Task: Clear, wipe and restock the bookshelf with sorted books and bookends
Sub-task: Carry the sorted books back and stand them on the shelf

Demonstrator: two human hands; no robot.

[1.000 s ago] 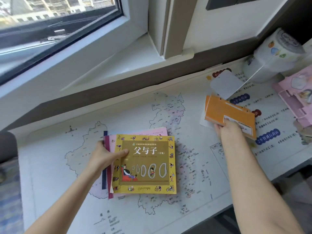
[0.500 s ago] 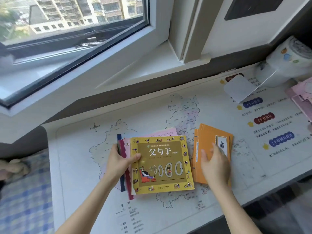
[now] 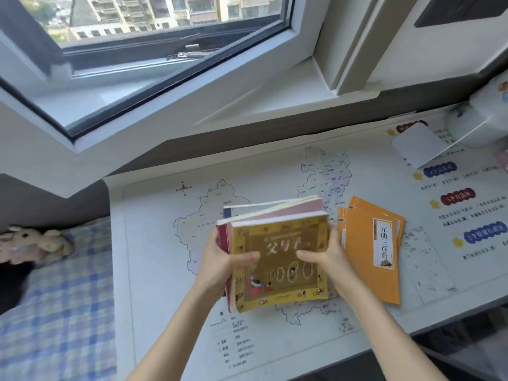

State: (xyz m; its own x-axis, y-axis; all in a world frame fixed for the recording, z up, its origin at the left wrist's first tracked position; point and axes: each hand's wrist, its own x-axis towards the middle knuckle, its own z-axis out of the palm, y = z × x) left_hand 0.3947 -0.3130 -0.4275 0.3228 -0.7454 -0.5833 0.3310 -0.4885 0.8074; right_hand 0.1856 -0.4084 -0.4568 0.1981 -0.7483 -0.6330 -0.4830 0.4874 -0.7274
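yellow-topped stack gripped from both sides

paper map mat [image 3: 154, 243] covers the desk. the stack [image 3: 288, 211] sits near its middle, tilted with the far edge raised. i cannot tell whether the near edge touches the mat. the orange books [image 3: 362, 243] lie flat just beside it at 3 o'clock, fanned and overlapping.

the step looks like squaring up the sorted pile. the books under the yellow book [image 3: 280, 287] stick out at 9 and 12 o'clock, so it would help to stand the pile on one edge, tap it on the mat and press evenly from both sides. thin covers will likely slide, so the pressure should stay on the edges rather than the top. if the orange books are to join, they want squaring first.

the left hand [image 3: 220, 262] grasps the pile's 9 o'clock edge and the right hand [image 3: 330, 259] grasps the 3 o'clock edge. each thumb lies across the yellow cover, and the fingers are hidden beneath.

no shelf, bookends or cloth are in view. a white tub [image 3: 478, 125] at 2 o'clock is cut off by the frame. the yellow cover is blurred, the lower books show edges only, and how many there are is unclear.
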